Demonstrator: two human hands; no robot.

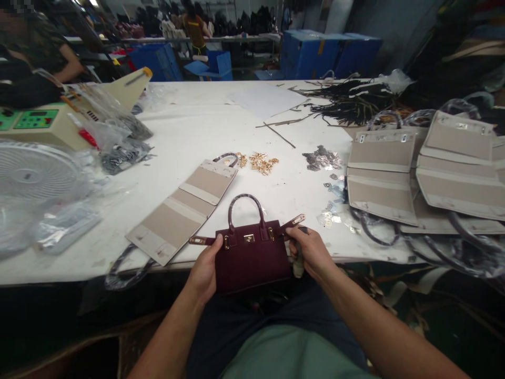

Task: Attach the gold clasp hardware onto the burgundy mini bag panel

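A small dark red handbag (252,266) with gold fittings and an upright handle is held at the table's front edge. My left hand (204,271) grips its left side, the thumb on the base of a strap whose gold-plated end (199,240) points left. On the right, my right hand (309,247) has its fingers closed round the other strap, and that strap's gold-plated tip (296,220) sticks up to the right. A dark, small object shows by my right fingers, too unclear to name. Behind the bag, a flat beige bag panel (183,210) lies on the white table (189,123).
Gold fittings (263,163) and silver pieces (321,158) lie in heaps beyond the bag. More beige panels (381,176) with wrapped handles are stacked at right. A fan (29,171) and a machine (43,123) stand at left. Two people are beyond the table and at left.
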